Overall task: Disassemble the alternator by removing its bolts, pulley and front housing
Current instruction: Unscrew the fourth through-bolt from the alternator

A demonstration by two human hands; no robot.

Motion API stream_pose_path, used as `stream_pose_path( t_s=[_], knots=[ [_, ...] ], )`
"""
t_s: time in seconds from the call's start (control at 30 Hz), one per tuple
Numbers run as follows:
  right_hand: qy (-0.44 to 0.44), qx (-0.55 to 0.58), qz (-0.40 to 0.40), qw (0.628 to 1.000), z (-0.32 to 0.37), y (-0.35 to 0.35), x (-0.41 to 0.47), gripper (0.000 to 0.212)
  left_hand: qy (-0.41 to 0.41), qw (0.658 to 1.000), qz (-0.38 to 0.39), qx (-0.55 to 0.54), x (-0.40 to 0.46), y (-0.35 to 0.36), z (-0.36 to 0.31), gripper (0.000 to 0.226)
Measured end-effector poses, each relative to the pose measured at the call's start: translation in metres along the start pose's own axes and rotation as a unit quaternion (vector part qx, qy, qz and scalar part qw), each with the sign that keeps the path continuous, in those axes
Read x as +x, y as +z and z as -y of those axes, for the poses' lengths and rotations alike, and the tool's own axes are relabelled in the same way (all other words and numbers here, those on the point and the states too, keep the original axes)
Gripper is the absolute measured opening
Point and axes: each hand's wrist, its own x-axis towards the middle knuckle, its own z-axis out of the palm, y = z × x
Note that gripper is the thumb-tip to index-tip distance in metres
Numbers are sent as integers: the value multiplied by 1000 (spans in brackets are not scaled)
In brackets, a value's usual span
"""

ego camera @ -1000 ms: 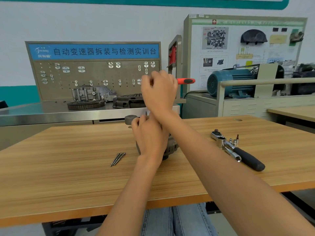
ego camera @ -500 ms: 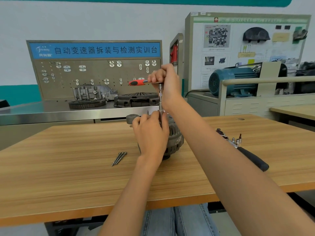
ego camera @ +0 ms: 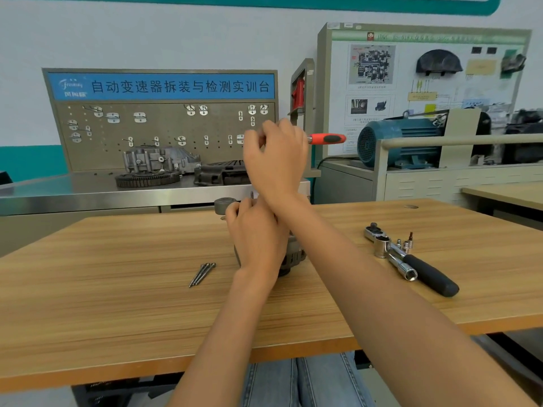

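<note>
The grey alternator (ego camera: 295, 254) stands on the wooden table (ego camera: 117, 289), mostly hidden behind my left hand (ego camera: 255, 233), which grips its top. My right hand (ego camera: 276, 160) is above it, fingers curled round the head of a small ratchet whose red handle (ego camera: 327, 139) points right. The tool's shaft down to the alternator is hidden by my wrist. Long thin bolts (ego camera: 202, 274) lie together on the table left of the alternator. A round grey pulley-like part (ego camera: 224, 205) lies just behind my left hand.
A large ratchet with a black handle (ego camera: 411, 262), with sockets and small bits beside it, lies to the right. Behind the table is a steel bench with gear parts (ego camera: 152, 171), a pegboard, and a blue motor (ego camera: 396, 142) on a stand.
My right hand swung the red handle from pointing right to pointing left half a second ago, and it now points right again. My left hand stayed on the alternator.
</note>
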Motion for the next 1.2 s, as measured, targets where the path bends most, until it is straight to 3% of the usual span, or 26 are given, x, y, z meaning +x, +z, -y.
stream_pose_path(
  t_s=[0.07, 0.17, 0.27, 0.33, 0.4, 0.53, 0.57, 0.63, 0.7, 0.73, 1.2],
  knots=[
    [71, 132, 39, 988, 1, -2, 8, 44, -9, 1000, -12, -13, 1, 0, -1, 19],
    [219, 333, 90, 913, 2, -6, 21, 50, -12, 999, -27, -14, 1, 2, -2, 28],
    [267, 478, 155, 822, -8, -9, 30, 59, -14, 1000, -26, -9, 2, 2, -3, 35],
    [276, 524, 176, 786, -11, -11, 31, 64, -6, 1000, -24, -2, 1, 2, -2, 36],
    [287, 499, 158, 803, -9, -9, 29, 62, -4, 1000, -21, -2, 1, 1, -2, 36],
    [238, 392, 85, 885, 1, -5, 17, 46, -13, 1000, -7, -9, 2, -2, -1, 27],
    [188, 327, 72, 923, 3, -3, 12, 41, -13, 1000, -2, -9, 3, -3, -1, 22],
    [48, 87, 48, 994, 2, 3, 0, 24, -9, 1000, 3, -20, 1, -4, -1, 17],
    [-27, -158, 4, 987, -2, 8, -8, 19, -11, 998, -13, -60, -2, -6, -4, 17],
    [-30, -201, -9, 979, -4, 9, -9, 23, -13, 997, -24, -71, -3, -7, -5, 16],
    [-21, -74, -40, 996, -2, 8, -4, 18, 15, 1000, -8, 0, -2, 0, -1, 11]
  ],
)
